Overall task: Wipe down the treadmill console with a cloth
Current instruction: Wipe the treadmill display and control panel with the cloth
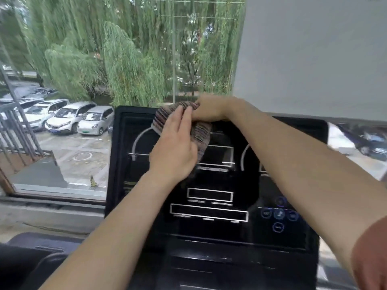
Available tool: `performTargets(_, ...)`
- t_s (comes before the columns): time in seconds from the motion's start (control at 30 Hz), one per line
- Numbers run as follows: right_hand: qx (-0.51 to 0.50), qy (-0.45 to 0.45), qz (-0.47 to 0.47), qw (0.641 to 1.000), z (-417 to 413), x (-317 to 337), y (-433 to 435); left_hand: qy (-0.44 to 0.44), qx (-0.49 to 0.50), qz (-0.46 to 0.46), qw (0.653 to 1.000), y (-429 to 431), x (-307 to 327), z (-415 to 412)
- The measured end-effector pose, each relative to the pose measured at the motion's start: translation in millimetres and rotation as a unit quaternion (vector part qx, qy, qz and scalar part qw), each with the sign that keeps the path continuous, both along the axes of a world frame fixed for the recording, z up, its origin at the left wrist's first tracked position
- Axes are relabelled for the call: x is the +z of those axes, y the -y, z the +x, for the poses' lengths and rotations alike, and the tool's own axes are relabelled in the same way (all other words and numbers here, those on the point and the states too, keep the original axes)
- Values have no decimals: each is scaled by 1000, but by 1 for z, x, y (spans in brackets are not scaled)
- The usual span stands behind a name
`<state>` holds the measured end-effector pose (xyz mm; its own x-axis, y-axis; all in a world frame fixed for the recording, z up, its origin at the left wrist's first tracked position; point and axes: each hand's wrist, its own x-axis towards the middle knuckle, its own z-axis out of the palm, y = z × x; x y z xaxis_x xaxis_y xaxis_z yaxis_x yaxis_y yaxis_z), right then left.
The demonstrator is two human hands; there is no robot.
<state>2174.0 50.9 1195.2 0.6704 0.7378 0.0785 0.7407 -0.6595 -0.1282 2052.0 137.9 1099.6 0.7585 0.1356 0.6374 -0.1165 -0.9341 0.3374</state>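
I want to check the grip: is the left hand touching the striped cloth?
Touching. The head view shows the left hand lying flat on the striped cloth, its fingers overlapping the fabric near the console's top edge.

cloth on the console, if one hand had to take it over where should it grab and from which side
Grip the bunched upper fold of the cloth at the console's top edge, coming from above. There it humps up in a thick ridge, pinched between the left hand and right hand; lower down it lies flat against the panel.
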Motion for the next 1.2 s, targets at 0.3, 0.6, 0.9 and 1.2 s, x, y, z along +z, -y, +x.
performTargets(0.3, -110, -111, 16, 988, 39, 9, 181, 74, -35, 149, 985, 131, 6, 68)
performTargets(0.6, -21, 3, 50, 999, 24, -1, 114, 19, 116, 113, 987, 90, 25, 67)
performTargets(0.9, -111, -242, 516, 814, 21, -59, 248, 26, -22, 199, 979, 213, 24, 101)
performTargets(1.2, -198, -348, 618, 676, -37, -185, 259, 8, -141, 349, 926, 242, -53, 64)
